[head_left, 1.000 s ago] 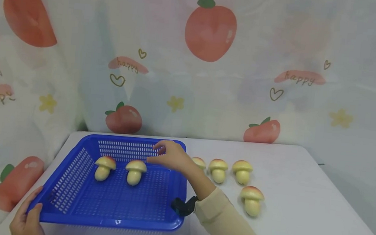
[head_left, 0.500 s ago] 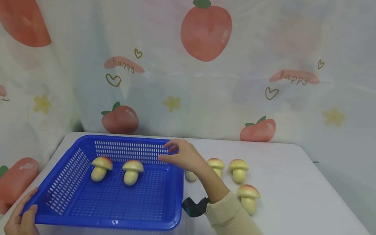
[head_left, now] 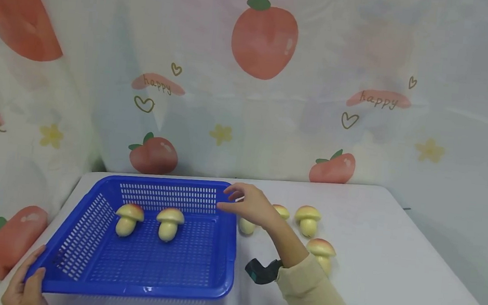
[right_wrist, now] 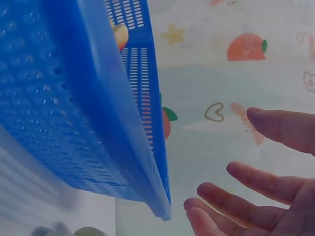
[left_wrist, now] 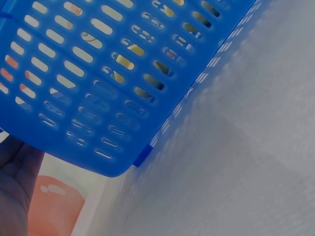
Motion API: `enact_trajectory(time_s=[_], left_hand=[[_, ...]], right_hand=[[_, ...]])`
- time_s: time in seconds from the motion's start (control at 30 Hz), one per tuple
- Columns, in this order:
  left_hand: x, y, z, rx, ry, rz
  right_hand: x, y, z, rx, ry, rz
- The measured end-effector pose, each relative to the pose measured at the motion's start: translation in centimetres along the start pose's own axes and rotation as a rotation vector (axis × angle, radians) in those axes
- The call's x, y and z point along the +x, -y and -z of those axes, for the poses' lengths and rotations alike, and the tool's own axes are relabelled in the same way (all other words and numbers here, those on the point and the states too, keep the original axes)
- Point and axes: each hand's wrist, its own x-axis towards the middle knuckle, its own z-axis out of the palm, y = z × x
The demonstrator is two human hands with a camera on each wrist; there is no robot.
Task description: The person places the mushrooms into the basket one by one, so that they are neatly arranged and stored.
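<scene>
My left hand (head_left: 25, 283) grips the front left corner of a blue plastic basket (head_left: 136, 291), thumb on the rim. Part of that hand shows beside the perforated wall in the left wrist view. Two toy mushrooms, a left one (head_left: 129, 220) and a right one (head_left: 169, 224), lie inside on the basket floor. My right hand (head_left: 250, 205) hovers by the basket's far right corner, holding nothing. Its fingers (right_wrist: 241, 209) and thumb are spread apart in the right wrist view. One mushroom (head_left: 246, 227) on the table is partly hidden below this hand.
More mushrooms stand on the white table right of the basket: one (head_left: 282, 211) half behind the right hand, one (head_left: 308, 220) at the back, one (head_left: 321, 253) partly behind the sleeve (head_left: 318, 294). A printed curtain (head_left: 214, 92) hangs behind. A black wrist camera (head_left: 261, 271) juts from the right wrist.
My right hand has drawn back rightward from over the basket to its far right corner, fingers still apart. The view has shifted slightly. My left hand keeps its grip on the basket.
</scene>
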Motion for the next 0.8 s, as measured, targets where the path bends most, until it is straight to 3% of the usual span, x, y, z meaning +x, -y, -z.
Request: enact_trajectory(time_s=[0.17, 0.27, 0.37, 0.6, 0.7, 0.8], left_hand=[[-2.6, -3.5, -0.2, 0.001, 0.001, 0.049], [-3.2, -4.3, -0.3, 0.01, 0.0, 0.061], [-1.9, -2.3, -0.1, 0.021, 0.006, 0.027], [-2.4, -2.9, -0.2, 0.021, 0.01, 0.013], [-0.1, -0.1, 0.0, 0.018, 0.005, 0.001], [0.3, 0.4, 0.0, 0.002, -0.004, -0.002]], right_hand=[[-0.4, -0.4, 0.4, 0.018, -0.005, -0.02], [-0.5, -0.8, 0.6, 0.034, -0.006, -0.041], [-0.6, -1.1, 0.6, 0.048, -0.007, -0.049], [-1.2, -1.6, 1.0, 0.082, -0.017, -0.078], [-1.2, -1.9, 1.2, 0.065, -0.022, -0.064], [-1.3, -2.2, 1.4, 0.054, -0.025, -0.056]])
